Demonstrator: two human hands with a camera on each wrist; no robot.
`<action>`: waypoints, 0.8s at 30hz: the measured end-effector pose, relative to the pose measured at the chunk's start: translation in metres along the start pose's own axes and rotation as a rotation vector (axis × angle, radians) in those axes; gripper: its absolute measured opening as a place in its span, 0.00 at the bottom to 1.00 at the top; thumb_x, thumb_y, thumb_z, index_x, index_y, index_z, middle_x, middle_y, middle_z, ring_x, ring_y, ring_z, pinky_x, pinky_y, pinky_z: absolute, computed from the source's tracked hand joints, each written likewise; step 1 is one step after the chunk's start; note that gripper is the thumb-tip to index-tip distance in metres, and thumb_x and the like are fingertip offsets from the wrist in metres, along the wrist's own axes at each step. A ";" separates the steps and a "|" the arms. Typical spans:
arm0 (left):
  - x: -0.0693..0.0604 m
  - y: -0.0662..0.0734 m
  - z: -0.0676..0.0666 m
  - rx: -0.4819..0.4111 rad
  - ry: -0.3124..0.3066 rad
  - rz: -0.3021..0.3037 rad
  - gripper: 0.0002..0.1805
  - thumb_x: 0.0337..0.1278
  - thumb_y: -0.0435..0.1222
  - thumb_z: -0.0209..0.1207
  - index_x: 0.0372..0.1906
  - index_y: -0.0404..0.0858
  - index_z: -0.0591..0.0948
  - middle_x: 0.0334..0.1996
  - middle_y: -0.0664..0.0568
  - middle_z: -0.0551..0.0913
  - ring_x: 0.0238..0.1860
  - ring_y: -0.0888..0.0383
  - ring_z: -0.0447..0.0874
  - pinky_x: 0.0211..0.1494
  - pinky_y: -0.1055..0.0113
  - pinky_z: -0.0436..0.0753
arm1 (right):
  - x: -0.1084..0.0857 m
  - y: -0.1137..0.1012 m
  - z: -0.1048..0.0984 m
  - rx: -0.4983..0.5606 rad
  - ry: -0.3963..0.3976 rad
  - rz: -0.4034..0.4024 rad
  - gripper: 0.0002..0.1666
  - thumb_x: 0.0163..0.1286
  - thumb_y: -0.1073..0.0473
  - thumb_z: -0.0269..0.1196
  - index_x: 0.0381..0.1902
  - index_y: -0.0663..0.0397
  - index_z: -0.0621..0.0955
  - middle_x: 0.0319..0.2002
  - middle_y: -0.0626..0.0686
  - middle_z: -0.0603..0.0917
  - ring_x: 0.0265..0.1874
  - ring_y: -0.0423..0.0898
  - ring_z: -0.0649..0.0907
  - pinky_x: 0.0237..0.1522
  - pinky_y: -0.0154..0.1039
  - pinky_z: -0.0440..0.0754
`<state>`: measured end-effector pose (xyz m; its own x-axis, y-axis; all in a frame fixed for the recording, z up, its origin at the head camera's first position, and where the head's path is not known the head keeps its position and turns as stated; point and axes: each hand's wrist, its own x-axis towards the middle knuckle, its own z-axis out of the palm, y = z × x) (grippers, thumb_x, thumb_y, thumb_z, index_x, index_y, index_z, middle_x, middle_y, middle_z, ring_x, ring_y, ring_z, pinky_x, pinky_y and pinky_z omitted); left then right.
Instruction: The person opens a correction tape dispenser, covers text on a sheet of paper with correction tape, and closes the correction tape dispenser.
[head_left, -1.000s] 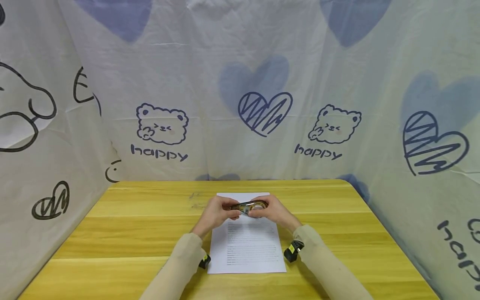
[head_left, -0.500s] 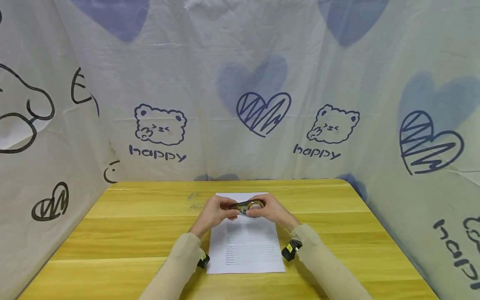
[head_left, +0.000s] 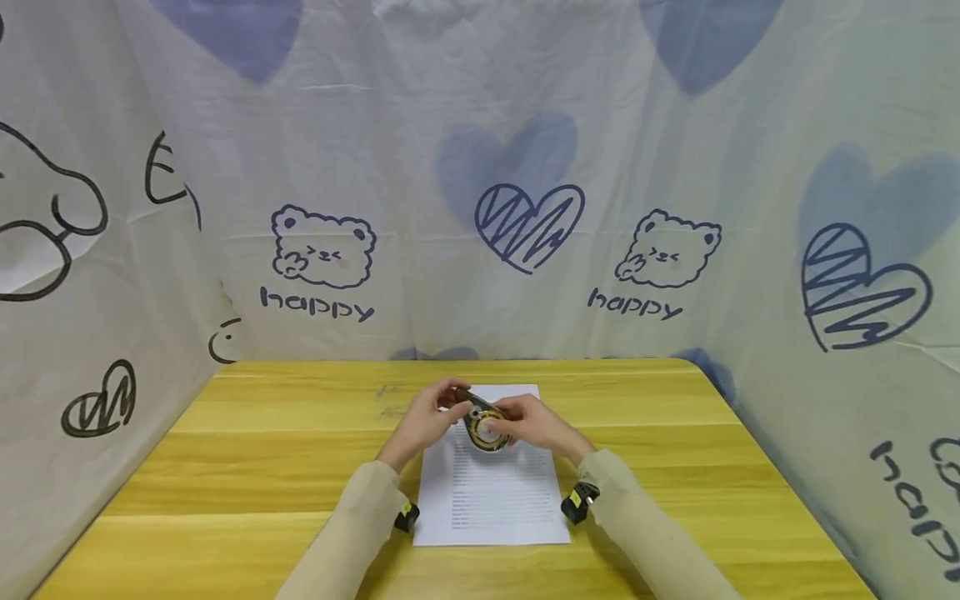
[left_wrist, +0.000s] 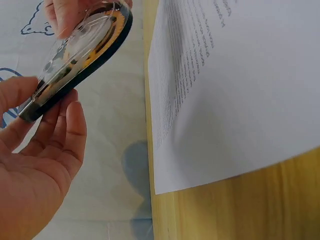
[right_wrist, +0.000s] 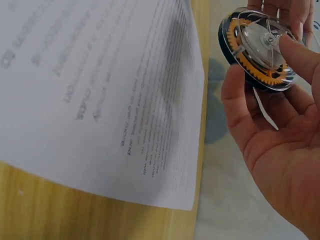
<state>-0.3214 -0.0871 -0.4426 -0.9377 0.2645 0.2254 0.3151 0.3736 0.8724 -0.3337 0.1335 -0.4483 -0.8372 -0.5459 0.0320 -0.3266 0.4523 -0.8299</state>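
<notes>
Both hands hold a correction tape (head_left: 481, 438) above a printed sheet of paper (head_left: 502, 500). It has a clear case, a dark rim, an orange toothed wheel and a white reel. My left hand (head_left: 427, 421) pinches its narrow end between thumb and fingers, as the left wrist view confirms. With thumb on the clear face and fingers behind, my right hand (right_wrist: 285, 145) grips the round end. In the right wrist view a thin white curved strip (right_wrist: 265, 110) shows below the case, by the fingers; what it belongs to I cannot tell.
The paper lies flat on a yellow wood-grain table (head_left: 300, 467). White cloth (head_left: 420, 167) with bears and hearts hangs behind the table and along both sides. Each wrist wears a small black camera (head_left: 581, 502).
The correction tape has turned from lying nearly level across the hands to slanting, round end lower and toward the person, its face now in view. The left hand has risen slightly.
</notes>
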 end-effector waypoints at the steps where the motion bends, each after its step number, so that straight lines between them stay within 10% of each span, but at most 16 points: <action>1: 0.001 0.000 0.000 -0.003 0.011 0.003 0.16 0.65 0.37 0.61 0.56 0.44 0.79 0.41 0.50 0.83 0.41 0.55 0.79 0.39 0.65 0.79 | 0.000 0.000 0.001 0.021 -0.004 0.007 0.17 0.72 0.55 0.61 0.56 0.54 0.81 0.43 0.58 0.88 0.33 0.42 0.84 0.37 0.50 0.86; 8: 0.003 -0.003 0.007 0.057 0.094 0.014 0.21 0.68 0.39 0.59 0.63 0.44 0.75 0.40 0.47 0.83 0.38 0.56 0.80 0.36 0.66 0.81 | 0.000 -0.006 0.008 0.211 -0.009 0.037 0.23 0.71 0.61 0.62 0.61 0.62 0.72 0.45 0.68 0.85 0.35 0.50 0.87 0.41 0.56 0.86; 15: 0.001 -0.006 0.013 0.136 0.028 0.049 0.32 0.70 0.41 0.56 0.75 0.46 0.62 0.44 0.43 0.82 0.38 0.55 0.80 0.36 0.64 0.81 | 0.003 -0.006 0.015 0.227 0.035 0.040 0.25 0.71 0.60 0.62 0.61 0.62 0.72 0.43 0.62 0.84 0.36 0.53 0.87 0.40 0.55 0.87; 24: 0.004 -0.006 0.011 0.169 0.017 0.106 0.30 0.75 0.36 0.46 0.77 0.40 0.56 0.70 0.35 0.67 0.68 0.40 0.68 0.67 0.44 0.71 | 0.007 -0.009 0.015 0.084 0.034 0.004 0.24 0.73 0.57 0.60 0.63 0.59 0.75 0.45 0.60 0.86 0.41 0.59 0.87 0.39 0.51 0.88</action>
<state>-0.3260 -0.0784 -0.4522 -0.8998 0.2962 0.3205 0.4310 0.4887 0.7585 -0.3302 0.1147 -0.4494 -0.8532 -0.5195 0.0464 -0.2866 0.3927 -0.8739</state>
